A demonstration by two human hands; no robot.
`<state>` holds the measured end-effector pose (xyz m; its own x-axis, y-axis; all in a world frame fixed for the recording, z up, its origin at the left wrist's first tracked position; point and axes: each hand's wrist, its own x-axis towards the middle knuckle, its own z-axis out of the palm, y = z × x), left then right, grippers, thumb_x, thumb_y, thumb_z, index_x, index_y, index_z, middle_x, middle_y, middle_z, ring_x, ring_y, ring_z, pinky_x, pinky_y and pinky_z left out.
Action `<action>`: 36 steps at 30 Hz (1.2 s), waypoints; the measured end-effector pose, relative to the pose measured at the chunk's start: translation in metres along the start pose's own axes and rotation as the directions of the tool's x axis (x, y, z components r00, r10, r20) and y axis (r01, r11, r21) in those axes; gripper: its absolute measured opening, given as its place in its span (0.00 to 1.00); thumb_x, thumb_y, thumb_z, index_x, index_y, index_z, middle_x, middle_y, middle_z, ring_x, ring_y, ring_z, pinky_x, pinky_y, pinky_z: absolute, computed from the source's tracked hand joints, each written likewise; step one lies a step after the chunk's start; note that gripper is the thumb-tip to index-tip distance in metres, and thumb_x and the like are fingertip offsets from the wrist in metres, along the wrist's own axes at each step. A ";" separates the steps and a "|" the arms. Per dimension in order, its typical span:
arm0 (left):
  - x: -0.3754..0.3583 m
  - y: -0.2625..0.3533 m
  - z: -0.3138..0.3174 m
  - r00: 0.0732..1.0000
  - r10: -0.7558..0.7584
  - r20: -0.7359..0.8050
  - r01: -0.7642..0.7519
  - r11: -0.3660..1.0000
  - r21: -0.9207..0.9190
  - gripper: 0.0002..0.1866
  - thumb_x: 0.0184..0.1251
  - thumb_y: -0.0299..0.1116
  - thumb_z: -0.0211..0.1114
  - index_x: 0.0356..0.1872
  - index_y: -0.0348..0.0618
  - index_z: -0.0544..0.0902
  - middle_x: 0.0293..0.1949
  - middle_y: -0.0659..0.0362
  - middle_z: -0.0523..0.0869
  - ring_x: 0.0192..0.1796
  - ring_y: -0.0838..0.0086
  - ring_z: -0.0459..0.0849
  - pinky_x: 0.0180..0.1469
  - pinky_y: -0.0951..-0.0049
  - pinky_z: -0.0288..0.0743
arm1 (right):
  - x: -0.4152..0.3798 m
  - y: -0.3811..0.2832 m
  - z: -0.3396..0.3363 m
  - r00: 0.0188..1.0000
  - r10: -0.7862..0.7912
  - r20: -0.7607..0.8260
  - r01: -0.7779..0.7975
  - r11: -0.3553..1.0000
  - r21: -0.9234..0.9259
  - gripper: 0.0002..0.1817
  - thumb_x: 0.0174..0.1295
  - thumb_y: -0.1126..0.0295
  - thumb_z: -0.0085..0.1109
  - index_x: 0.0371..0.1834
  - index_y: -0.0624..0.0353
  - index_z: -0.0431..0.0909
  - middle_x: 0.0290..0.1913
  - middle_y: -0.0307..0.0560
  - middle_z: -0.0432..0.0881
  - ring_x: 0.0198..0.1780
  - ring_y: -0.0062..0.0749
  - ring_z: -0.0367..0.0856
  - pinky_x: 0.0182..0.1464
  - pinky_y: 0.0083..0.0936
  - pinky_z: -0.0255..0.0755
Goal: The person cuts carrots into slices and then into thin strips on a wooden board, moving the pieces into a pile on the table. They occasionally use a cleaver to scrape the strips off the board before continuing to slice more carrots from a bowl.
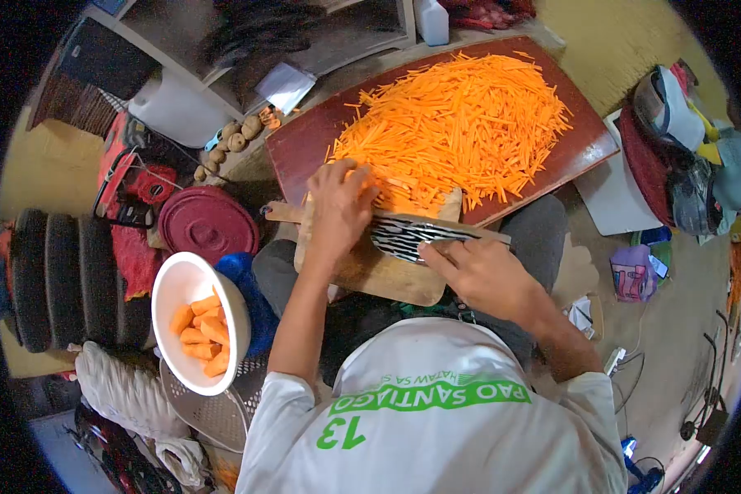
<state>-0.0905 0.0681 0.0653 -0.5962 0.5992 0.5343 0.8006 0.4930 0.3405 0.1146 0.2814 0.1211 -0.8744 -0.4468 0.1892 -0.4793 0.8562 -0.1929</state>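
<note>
Clock directions are taken from the centre of the wooden cutting board (391,284), with 12 o'clock at the top of the view. The board lies between the person's knees (543,226); its short handle (285,212) points to 10 o'clock.

Left hand (339,206): positioned over the board between 10 and 11 o'clock. Its fingers are bent, set fairly close together, and rest at the near edge of the carrot strips (469,123). Whether they grip a piece cannot be told, as the back of the hand covers the contact area.

Right hand (487,276): positioned at 3 o'clock, closed on a broad knife (399,239). The knife face carries black-and-white stripes and is turned upward. A fingertip presses on this face; the grip beneath the hand is hidden. The end of the knife at 9 o'clock lies just beside the left hand.

Carrot strips: heaped at 1 o'clock on a dark red tabletop (296,156), with the near part of the heap reaching the board.

Surrounding items:
- 8 o'clock: a white bowl (181,276) containing peeled carrot pieces (211,331).
- 9 o'clock: a round maroon lid (208,221), near the bowl.
- 10 o'clock: potatoes (237,142) in a loose row, beside a white plastic container (177,107).
- 3 o'clock, well apart from the right hand: a purple bag (632,276).
</note>
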 end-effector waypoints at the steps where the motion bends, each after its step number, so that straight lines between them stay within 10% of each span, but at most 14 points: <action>1: -0.004 -0.013 -0.001 0.999 -0.047 -0.019 0.047 0.999 0.003 0.20 0.62 0.30 0.79 0.56 0.43 0.89 0.58 0.50 0.85 0.63 0.50 0.80 0.64 0.49 0.68 | 0.000 -0.001 -0.002 0.996 0.067 0.053 -0.071 0.994 0.081 0.28 0.69 0.67 0.61 0.72 0.62 0.77 0.51 0.60 0.89 0.48 0.53 0.92 0.47 0.47 0.87; 6: -0.025 -0.040 -0.009 0.973 -0.230 -0.001 0.229 0.971 -0.062 0.22 0.58 0.29 0.81 0.55 0.38 0.89 0.56 0.48 0.84 0.62 0.50 0.80 0.66 0.50 0.70 | -0.010 -0.016 0.007 0.940 0.315 0.132 -0.341 0.836 0.430 0.25 0.71 0.67 0.64 0.71 0.57 0.79 0.46 0.62 0.88 0.45 0.63 0.88 0.45 0.53 0.82; 25: -0.034 -0.057 -0.001 0.956 -0.287 0.054 0.291 0.951 -0.100 0.21 0.56 0.29 0.81 0.51 0.33 0.91 0.44 0.43 0.86 0.50 0.45 0.84 0.54 0.52 0.79 | -0.004 -0.025 0.015 0.851 0.473 0.226 -0.523 0.737 0.428 0.19 0.78 0.62 0.61 0.66 0.57 0.79 0.50 0.64 0.89 0.52 0.65 0.87 0.50 0.57 0.79; 36: -0.091 0.043 -0.002 0.980 -0.185 0.072 0.187 0.982 -0.020 0.13 0.62 0.32 0.79 0.44 0.38 0.88 0.39 0.48 0.83 0.43 0.50 0.82 0.48 0.50 0.76 | 0.000 -0.010 0.026 0.861 0.450 0.239 -0.504 0.680 0.532 0.20 0.78 0.63 0.58 0.68 0.59 0.75 0.51 0.68 0.89 0.53 0.70 0.88 0.53 0.61 0.81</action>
<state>-0.0019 0.0339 0.0330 -0.7365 0.5416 0.4052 0.6763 0.5833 0.4497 0.1175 0.2660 0.0977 -0.9861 -0.0615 -0.1541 0.0738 0.6696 -0.7391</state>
